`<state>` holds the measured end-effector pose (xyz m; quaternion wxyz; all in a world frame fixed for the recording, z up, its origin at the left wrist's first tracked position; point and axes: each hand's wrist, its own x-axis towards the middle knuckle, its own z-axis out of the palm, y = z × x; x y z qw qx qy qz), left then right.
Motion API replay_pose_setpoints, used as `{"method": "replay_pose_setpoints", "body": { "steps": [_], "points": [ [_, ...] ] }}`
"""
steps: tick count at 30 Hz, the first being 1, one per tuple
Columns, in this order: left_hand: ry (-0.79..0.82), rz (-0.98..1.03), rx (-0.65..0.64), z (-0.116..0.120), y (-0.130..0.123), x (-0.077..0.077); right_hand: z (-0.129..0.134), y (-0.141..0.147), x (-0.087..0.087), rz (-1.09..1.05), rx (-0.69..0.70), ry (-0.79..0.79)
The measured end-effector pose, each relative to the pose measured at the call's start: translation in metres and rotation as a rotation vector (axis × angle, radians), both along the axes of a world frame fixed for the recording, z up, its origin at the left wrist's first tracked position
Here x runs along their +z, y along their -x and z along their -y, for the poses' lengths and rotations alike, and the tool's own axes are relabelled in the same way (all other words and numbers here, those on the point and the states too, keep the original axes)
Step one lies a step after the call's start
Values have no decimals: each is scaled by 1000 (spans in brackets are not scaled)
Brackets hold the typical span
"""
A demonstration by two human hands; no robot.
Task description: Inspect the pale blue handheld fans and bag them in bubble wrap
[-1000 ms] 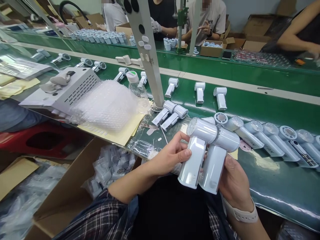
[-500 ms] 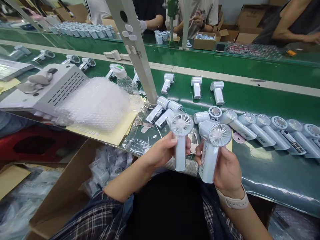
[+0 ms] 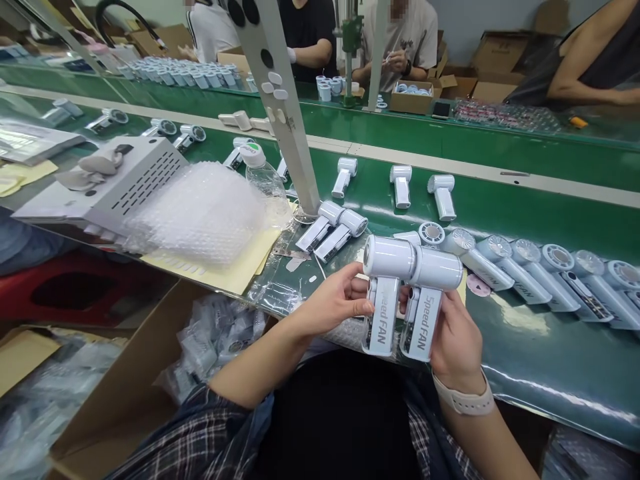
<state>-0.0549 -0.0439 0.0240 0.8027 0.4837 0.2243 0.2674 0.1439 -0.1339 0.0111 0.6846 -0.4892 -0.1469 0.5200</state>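
I hold two white handheld fans side by side over my lap, at the near edge of the green conveyor belt [image 3: 525, 200]. My left hand [image 3: 335, 303] grips the handle of the left fan [image 3: 385, 287]. My right hand [image 3: 453, 340] grips the handle of the right fan [image 3: 430, 293]. Both fans are turned side-on, with "Speed FAN" lettering showing on the handles and the heads pointing left. The two heads touch each other.
A row of several fans [image 3: 540, 270] lies on the belt to my right, and a pair [image 3: 335, 227] by a slanted white post [image 3: 285, 100]. Bubble wrap [image 3: 200, 213], a water bottle [image 3: 265, 180] and a grey box [image 3: 115, 180] sit left. An open carton of bagged parts [image 3: 210, 333] is below. People work across the belt.
Both fans have been rotated in my hands: earlier the plain backs showed, then the round grilles faced me, and now the lettered sides face me.
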Motion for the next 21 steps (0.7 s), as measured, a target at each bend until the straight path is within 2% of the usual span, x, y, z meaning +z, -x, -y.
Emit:
{"method": "replay_pose_setpoints", "body": {
  "steps": [7, 11, 13, 16, 19, 21],
  "points": [
    [30, -33, -11, -2, 0, -1, 0, 2, -6, 66, 45, -45],
    [-24, -72, -36, 0, 2, 2, 6, -1, -11, 128, 61, -122],
    [-138, -140, 0, 3, 2, 5, 12, -3, -11, 222, 32, -145],
    [-439, -246, 102, 6, 2, 5, 19, -7, -4, 482, 65, -170],
    [-743, -193, 212, 6, 2, 2, 24, -10, 5, 704, 167, -308],
    [-914, -150, 304, 6, 4, 0, 27, -11, 8, 780, 186, -422]
  ]
}}
